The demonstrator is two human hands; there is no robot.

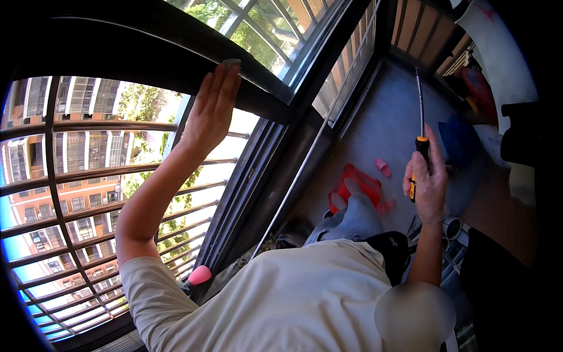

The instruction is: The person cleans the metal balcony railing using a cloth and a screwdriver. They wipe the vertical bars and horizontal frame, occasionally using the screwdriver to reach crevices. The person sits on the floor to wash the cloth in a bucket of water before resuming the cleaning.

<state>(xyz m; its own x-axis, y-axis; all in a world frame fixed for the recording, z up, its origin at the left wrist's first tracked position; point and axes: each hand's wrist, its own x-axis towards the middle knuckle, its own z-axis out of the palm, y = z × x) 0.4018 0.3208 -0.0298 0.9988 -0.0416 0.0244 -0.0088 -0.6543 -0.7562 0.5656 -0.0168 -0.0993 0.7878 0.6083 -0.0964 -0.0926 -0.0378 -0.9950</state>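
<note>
My left hand (211, 114) is raised against the dark window frame (258, 88), its fingers stretched out and lying along the frame. A small greyish piece (231, 63) shows at the fingertips; its kind cannot be made out. My right hand (430, 182), lower and to the right, is wrapped round the black and yellow handle of a screwdriver (421, 144). Its long metal shaft points up and away, with the tip apart from any surface. Part of the handle is hidden by the fingers.
Window bars (111, 170) stand at left, with buildings beyond. A glass pane (293, 35) fills the top. A thin white line (299, 170) crosses diagonally. Below are a red plastic stool (366, 185) by my feet, a pink slipper (383, 167) and, beside my left sleeve, a pink rounded object (200, 274).
</note>
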